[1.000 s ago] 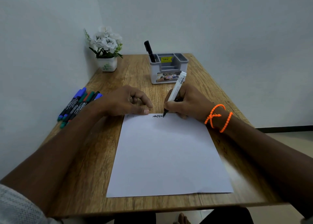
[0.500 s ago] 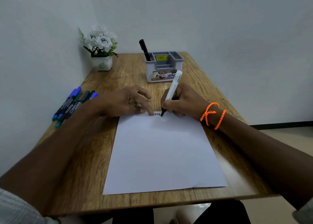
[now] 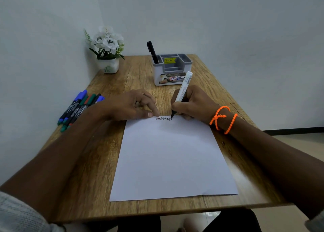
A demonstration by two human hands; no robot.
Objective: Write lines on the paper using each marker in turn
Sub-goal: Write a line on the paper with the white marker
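Observation:
A white sheet of paper (image 3: 172, 158) lies on the wooden table (image 3: 98, 161) in front of me. My right hand (image 3: 194, 103), with an orange bead bracelet at the wrist, grips a white-barrelled black marker (image 3: 183, 87) whose tip touches the paper's top edge. A short black zigzag line (image 3: 164, 118) runs just left of the tip. My left hand (image 3: 129, 105) presses its fingertips on the paper's top left corner and holds nothing. Several capped markers (image 3: 78, 107), blue, green, red and black, lie in a row at the table's left edge.
A grey-and-white desk organiser (image 3: 172, 70) stands behind my hands with a black marker (image 3: 152, 51) upright in its left slot. A small white pot of white flowers (image 3: 107, 47) sits in the back left corner. Walls close in at left and behind.
The marker tip has moved rightwards along the top edge, and the zigzag line has grown longer. My left hand's fingers have spread flatter on the paper.

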